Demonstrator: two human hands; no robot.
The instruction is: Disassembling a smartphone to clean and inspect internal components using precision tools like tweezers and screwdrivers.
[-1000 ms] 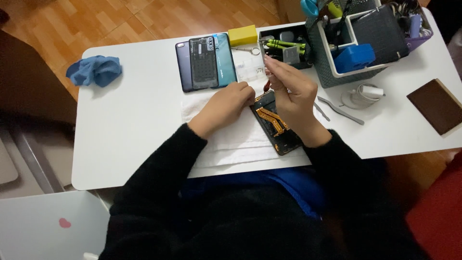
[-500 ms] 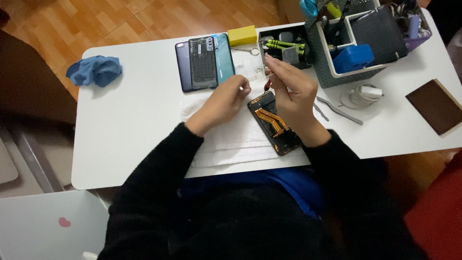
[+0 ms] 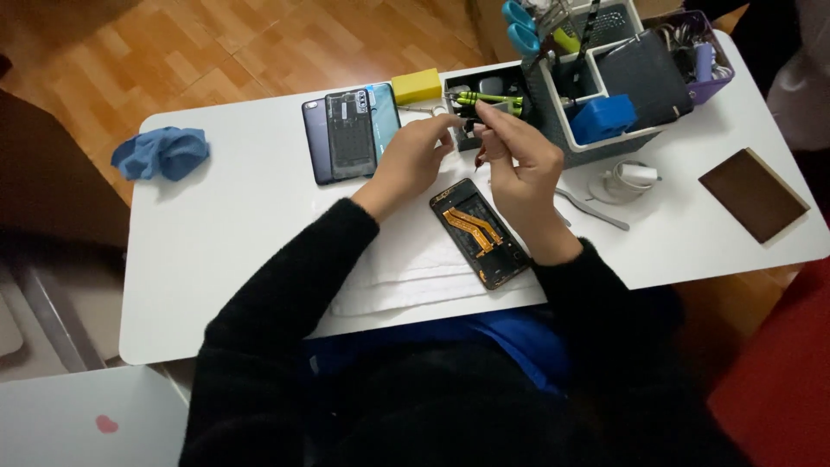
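An opened phone point(image 3: 480, 232) with orange flex cables lies face down on white paper sheets point(image 3: 406, 272) at the table's near edge. Both my hands are lifted above and beyond it, and they meet in front of a black tray of green-handled screwdrivers point(image 3: 488, 98). My right hand point(image 3: 523, 160) is closed around a small dark tool with a reddish end point(image 3: 478, 158). My left hand point(image 3: 413, 157) pinches its fingertips at the top of that same tool. What sits between the fingertips is too small to make out.
Two phone back covers, one dark and one teal point(image 3: 350, 134), lie beside a yellow block point(image 3: 417, 85). A tool organizer point(image 3: 605, 95) stands at the back right. Metal tweezers point(image 3: 592, 210), a white charger with cable point(image 3: 627, 177), a brown wallet point(image 3: 754, 195) and a blue cloth point(image 3: 160, 153) lie around.
Both hands have lifted off the opened phone and moved away toward the screwdriver tray. The phone now lies uncovered on the paper.
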